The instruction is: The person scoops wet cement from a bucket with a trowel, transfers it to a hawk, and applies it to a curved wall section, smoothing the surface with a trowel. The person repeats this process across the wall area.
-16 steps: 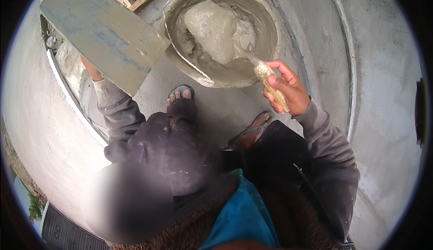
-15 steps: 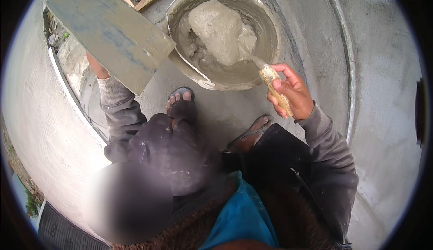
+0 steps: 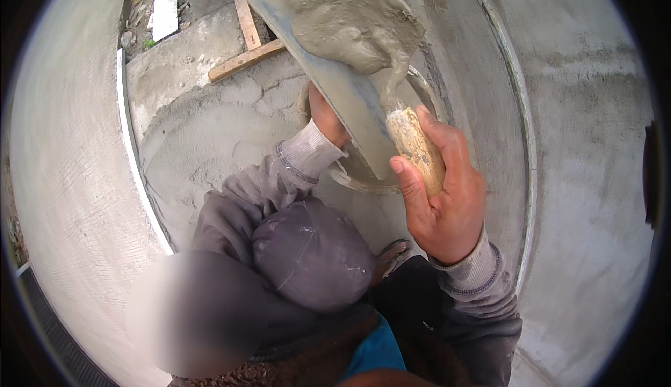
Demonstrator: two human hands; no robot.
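Observation:
My left hand (image 3: 326, 116) is beneath a flat mortar hawk (image 3: 365, 125), holding it up from below, with its fingers mostly hidden. Across the hawk's far part lies a thick heap of wet grey mortar (image 3: 342, 20). My right hand (image 3: 453, 195) is closed round the worn wooden handle of a trowel (image 3: 417, 142). The trowel's neck is coated in mortar, and its blade is buried in the heap or covered by it. Below the hawk stands a round bucket (image 3: 360, 183), largely hidden by the board, with only parts of its mortar-smeared rim and inside showing.
Two wooden strips (image 3: 246, 61) meet at an opening left of the hawk. Beyond them a white rectangular piece (image 3: 166, 15) lies among rubble. A white edge strip (image 3: 140, 170) runs along the left, a pale one (image 3: 525, 118) along the right. My sandalled foot (image 3: 393, 251) is below the bucket.
The hawk has swung right, from beside the bucket to above it. My right hand has lifted the trowel out of the bucket, and mortar now lies on the formerly bare hawk.

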